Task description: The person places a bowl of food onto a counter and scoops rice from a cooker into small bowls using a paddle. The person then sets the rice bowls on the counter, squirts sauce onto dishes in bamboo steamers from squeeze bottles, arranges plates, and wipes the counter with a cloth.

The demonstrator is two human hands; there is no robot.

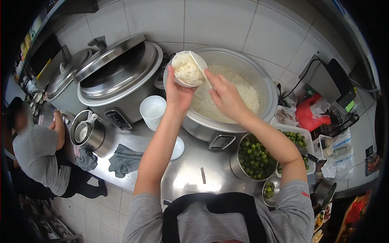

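Note:
My left hand (181,94) is wrapped around a small white bowl (187,84) heaped with cooked rice (186,68), raised over the near-left rim of a large rice cooker (270,93). In my right hand (225,94) is a white rice paddle (197,62), its flat blade pressed against the rice at the bowl's right side. Cooked white rice (239,83) fills the open cooker below. A stack of white bowls (152,108) stands left of my left forearm, and another white bowl (178,148) is partly hidden behind that arm.
A second rice cooker (101,95) with its lid tilted stands left. Right of me are a pot of small green fruits (255,158) and a white basket (310,141) of more. Grey cloths (125,160) and a metal pot (97,135) lie left, near another person (36,141).

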